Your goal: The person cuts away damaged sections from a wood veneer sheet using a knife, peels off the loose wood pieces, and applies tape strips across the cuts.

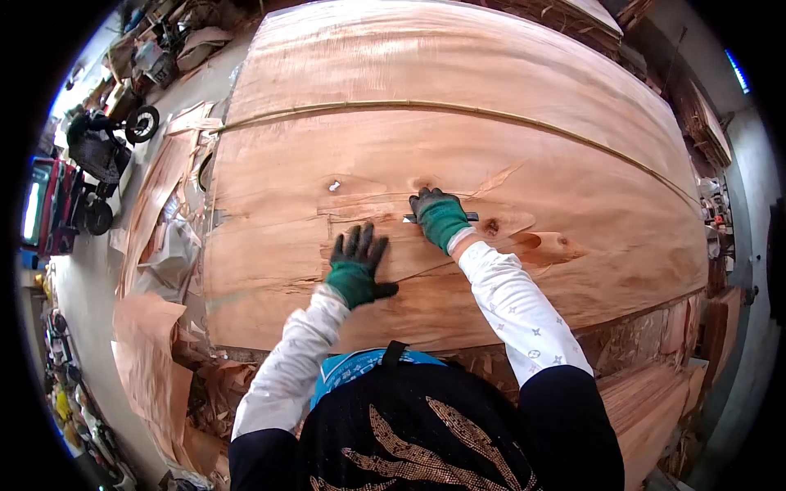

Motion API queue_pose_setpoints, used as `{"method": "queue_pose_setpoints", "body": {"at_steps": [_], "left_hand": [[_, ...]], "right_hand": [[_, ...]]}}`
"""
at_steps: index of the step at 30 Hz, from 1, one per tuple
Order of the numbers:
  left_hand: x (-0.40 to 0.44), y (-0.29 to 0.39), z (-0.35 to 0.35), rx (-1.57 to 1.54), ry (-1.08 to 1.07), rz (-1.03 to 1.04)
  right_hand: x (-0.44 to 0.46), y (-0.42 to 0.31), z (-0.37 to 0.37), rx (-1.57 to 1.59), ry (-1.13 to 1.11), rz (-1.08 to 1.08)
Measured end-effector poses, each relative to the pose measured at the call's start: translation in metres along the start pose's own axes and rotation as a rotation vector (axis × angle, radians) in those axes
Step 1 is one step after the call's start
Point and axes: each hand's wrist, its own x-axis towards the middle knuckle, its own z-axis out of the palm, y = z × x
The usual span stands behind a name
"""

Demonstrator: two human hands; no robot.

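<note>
A large wood veneer sheet (327, 155) lies before me, with cracks, knots and a small hole. My left hand (358, 266), in a green and black glove, rests on or just above the sheet with its fingers spread, and nothing is in it. To its upper right, my gloved right hand (439, 214) is closed around a dark cutter knife (471, 217), whose blade tip points left. The knife lies close to the sheet, beside a dark knot (491, 226) and a torn patch.
A long thin bamboo strip (393, 104) crosses the sheet beyond my hands. Torn veneer scraps (151, 327) hang at the left edge. A motorbike (102, 155) stands on the floor at the far left. Stacked veneer (655, 401) lies at the lower right.
</note>
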Motion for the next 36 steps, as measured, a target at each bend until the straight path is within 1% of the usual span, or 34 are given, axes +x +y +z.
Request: {"method": "queue_pose_setpoints", "body": {"at_steps": [1, 2, 3, 5, 7, 8, 9, 10, 11, 12, 13, 15, 16, 17, 18, 19, 20, 23, 25, 27, 28, 29, 33, 34, 36], "left_hand": [[-0.009, 0.008, 0.001, 0.03, -0.055, 0.022], [-0.012, 0.003, 0.016, 0.043, 0.039, 0.025], [-0.012, -0.013, 0.043, 0.126, 0.202, 0.064], [-0.02, -0.026, 0.019, -0.007, 0.12, 0.032], [-0.026, -0.045, -0.009, 0.136, -0.109, -0.063], [-0.04, -0.064, -0.012, 0.048, 0.038, 0.025], [-0.054, -0.075, -0.022, 0.038, -0.011, 0.049], [-0.066, -0.084, -0.033, 0.036, -0.129, -0.01], [-0.075, -0.094, -0.048, 0.005, -0.332, -0.032], [-0.078, -0.1, -0.066, -0.05, -0.466, -0.076], [-0.082, -0.109, -0.076, -0.037, -0.556, -0.106], [-0.082, -0.124, -0.086, 0.09, -0.601, -0.219], [-0.08, -0.13, -0.083, 0.089, -0.537, -0.13], [-0.076, -0.136, -0.079, 0.093, -0.471, -0.042], [-0.045, -0.136, -0.069, 0.063, -0.339, 0.108], [-0.015, -0.132, -0.065, 0.017, -0.255, 0.208], [-0.001, -0.129, -0.061, -0.03, -0.207, 0.247], [0.026, -0.12, -0.063, -0.101, -0.185, 0.244], [0.04, -0.111, -0.069, -0.112, -0.188, 0.227], [0.044, -0.105, -0.074, -0.106, -0.186, 0.218], [0.041, -0.1, -0.074, -0.105, -0.188, 0.206], [0.04, -0.098, -0.075, -0.101, -0.185, 0.202], [0.027, -0.102, -0.08, -0.105, -0.172, 0.181], [0.023, -0.103, -0.082, -0.105, -0.17, 0.183], [0.014, -0.11, -0.084, -0.108, -0.157, 0.175]], "right_hand": [[-0.001, -0.001, 0.0, 0.01, -0.004, -0.007], [-0.001, -0.001, 0.0, 0.017, -0.009, -0.002], [0.0, -0.002, -0.001, 0.024, -0.013, 0.003], [-0.004, -0.002, -0.002, 0.035, -0.02, 0.012], [-0.004, -0.001, -0.004, 0.036, -0.015, 0.003], [-0.003, 0.0, -0.004, 0.04, -0.017, 0.011], [-0.002, -0.001, -0.004, 0.045, -0.019, 0.02], [-0.002, -0.001, -0.003, 0.05, -0.024, 0.026], [-0.003, -0.002, -0.004, 0.05, -0.032, 0.03], [-0.005, -0.003, -0.007, 0.049, -0.041, 0.031], [-0.005, -0.005, -0.009, 0.047, -0.05, 0.031], [-0.002, -0.009, -0.007, 0.064, -0.025, 0.025], [-0.001, -0.007, -0.001, 0.071, -0.015, 0.031], [0.006, 0.01, 0.013, 0.204, -0.107, 0.056], [0.007, 0.026, 0.024, 0.251, -0.116, 0.104], [0.004, 0.026, 0.031, 0.228, -0.092, 0.14], [0.01, 0.015, 0.037, 0.208, -0.069, 0.146], [0.024, -0.01, 0.04, 0.159, -0.014, 0.15], [0.037, -0.014, 0.039, 0.145, 0.016, 0.151], [0.062, -0.015, 0.059, 0.145, 0.067, 0.141], [0.045, -0.021, 0.034, 0.104, -0.048, 0.152], [0.021, -0.021, 0.018, 0.132, 0.006, 0.147], [0.02, -0.023, 0.023, 0.136, 0.068, 0.212], [0.015, -0.025, 0.021, 0.123, 0.033, 0.208], [0.012, -0.022, 0.02, 0.145, 0.108, 0.237]]}}
